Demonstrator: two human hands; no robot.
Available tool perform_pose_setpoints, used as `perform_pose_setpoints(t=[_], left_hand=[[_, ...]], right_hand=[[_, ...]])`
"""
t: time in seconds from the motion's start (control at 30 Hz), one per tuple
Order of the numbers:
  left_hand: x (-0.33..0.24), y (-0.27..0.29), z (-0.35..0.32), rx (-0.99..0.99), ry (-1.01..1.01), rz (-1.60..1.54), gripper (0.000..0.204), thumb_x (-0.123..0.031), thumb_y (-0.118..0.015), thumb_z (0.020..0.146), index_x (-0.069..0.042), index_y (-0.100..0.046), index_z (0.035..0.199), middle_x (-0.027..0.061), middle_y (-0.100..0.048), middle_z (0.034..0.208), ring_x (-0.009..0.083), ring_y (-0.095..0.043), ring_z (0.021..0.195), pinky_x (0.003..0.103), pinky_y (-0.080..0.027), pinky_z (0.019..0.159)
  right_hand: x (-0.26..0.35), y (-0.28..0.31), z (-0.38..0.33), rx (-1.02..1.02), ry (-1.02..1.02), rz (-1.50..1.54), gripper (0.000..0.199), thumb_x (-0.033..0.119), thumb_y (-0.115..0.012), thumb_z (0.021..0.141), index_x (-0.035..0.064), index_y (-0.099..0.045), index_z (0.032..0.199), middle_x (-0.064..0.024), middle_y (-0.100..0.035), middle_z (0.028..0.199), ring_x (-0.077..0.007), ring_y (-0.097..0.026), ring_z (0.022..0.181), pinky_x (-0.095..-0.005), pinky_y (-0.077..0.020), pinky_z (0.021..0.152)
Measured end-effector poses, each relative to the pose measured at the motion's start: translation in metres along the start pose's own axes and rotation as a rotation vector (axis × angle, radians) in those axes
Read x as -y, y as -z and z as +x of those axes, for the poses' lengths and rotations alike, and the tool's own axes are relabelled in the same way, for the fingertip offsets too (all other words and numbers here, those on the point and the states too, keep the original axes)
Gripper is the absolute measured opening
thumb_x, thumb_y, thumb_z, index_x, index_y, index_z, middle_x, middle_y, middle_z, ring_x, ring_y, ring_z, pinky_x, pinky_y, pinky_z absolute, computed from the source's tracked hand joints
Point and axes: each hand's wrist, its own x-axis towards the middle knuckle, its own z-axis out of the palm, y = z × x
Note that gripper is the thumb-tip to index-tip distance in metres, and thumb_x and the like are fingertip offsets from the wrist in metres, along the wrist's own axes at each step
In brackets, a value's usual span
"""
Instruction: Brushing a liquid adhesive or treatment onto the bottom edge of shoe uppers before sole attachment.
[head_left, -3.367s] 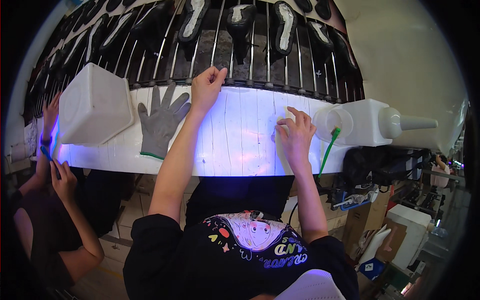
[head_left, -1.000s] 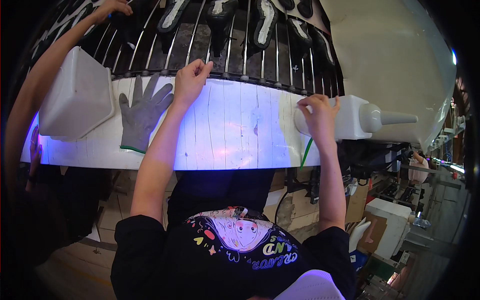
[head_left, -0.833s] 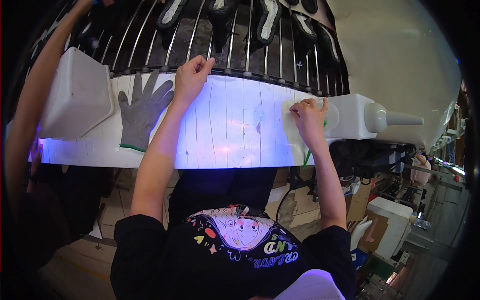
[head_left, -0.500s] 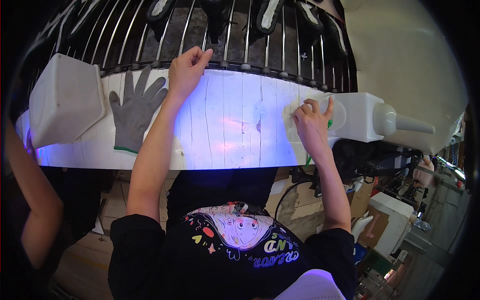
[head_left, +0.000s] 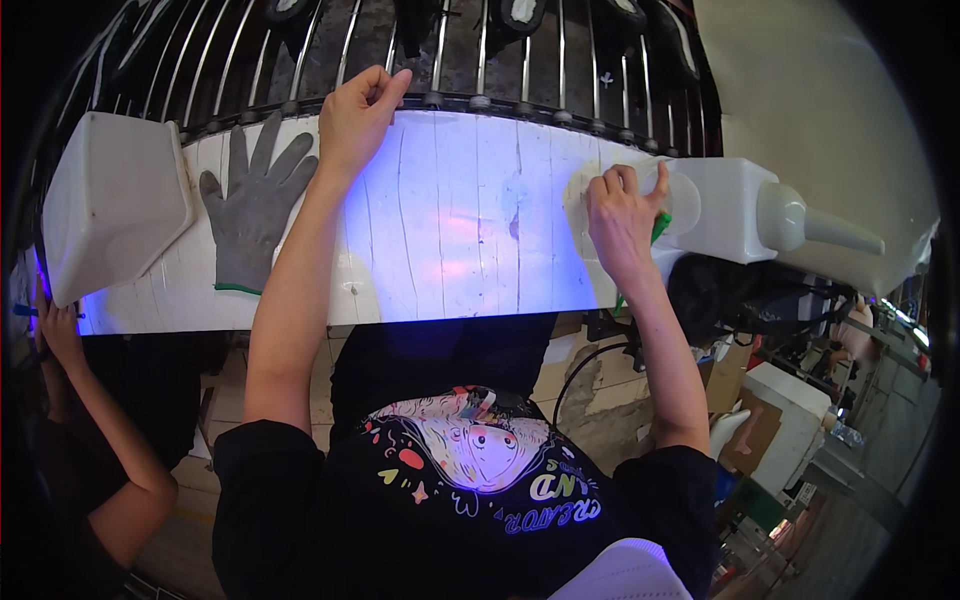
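At the far edge of the white tabletop (head_left: 470, 290), my left hand (head_left: 352, 125) is closed, fingers curled with the thumb against them. Anything inside is hidden. My right hand (head_left: 625, 222) rests toward the right end of the tabletop, its thumb and front fingers pinched and its outer finger raised. What the pinch holds does not show. A thin green stick (head_left: 660, 227) passes beneath this hand. Beside it, a pale round dish or lid (head_left: 682, 205) touches a white bottle (head_left: 732, 208) lying with its long nozzle pointing right. A grey glove (head_left: 250, 215) lies flat left of my left forearm.
Beyond the table runs a roller conveyor (head_left: 480, 100) carrying several dark shoes (head_left: 520, 15) with white patches. A white tub (head_left: 115, 205) stands at the left. Past it, another person's hand (head_left: 62, 335) is by a thin blue item. Boxes (head_left: 765, 420) stand at lower right.
The whole view has shifted, with table and conveyor now higher in the picture. Both my hands keep nearly the same poses. The other person's hand has come into view at the left.
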Motion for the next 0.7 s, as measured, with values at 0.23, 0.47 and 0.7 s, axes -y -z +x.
perform_pose_setpoints(t=[0.23,0.47,0.7], left_hand=[[0.007,0.005,-0.004,-0.025,-0.061,-0.036,0.039,-0.034,-0.063,0.089,-0.002,-0.055,0.067,0.0018,-0.052,0.052,0.0083,-0.049,0.049,0.026,-0.036,0.050],[0.000,0.006,-0.009,-0.020,-0.061,-0.030,0.039,-0.034,-0.062,0.089,-0.002,-0.055,0.068,0.0023,-0.052,0.052,0.0091,-0.049,0.049,0.027,-0.036,0.049],[0.001,0.008,-0.008,-0.019,-0.048,-0.013,0.039,-0.034,-0.062,0.089,-0.002,-0.055,0.069,0.0022,-0.053,0.053,0.0090,-0.050,0.049,0.027,-0.037,0.049]], right_hand=[[-0.008,0.008,0.006,0.073,0.003,0.020,0.007,0.013,-0.065,0.078,0.0073,-0.062,0.076,-0.0027,-0.061,0.082,-0.0186,-0.056,0.100,-0.0643,-0.0125,0.106],[-0.023,0.027,0.006,-0.048,-0.007,-0.086,0.003,0.009,-0.061,0.074,0.0066,-0.063,0.075,-0.0030,-0.061,0.080,-0.0202,-0.056,0.097,-0.0673,-0.0128,0.105],[-0.031,0.043,0.013,-0.080,-0.069,-0.001,0.006,0.013,-0.064,0.076,0.0088,-0.062,0.072,-0.0016,-0.062,0.079,-0.0191,-0.056,0.096,-0.0659,-0.0162,0.104]])
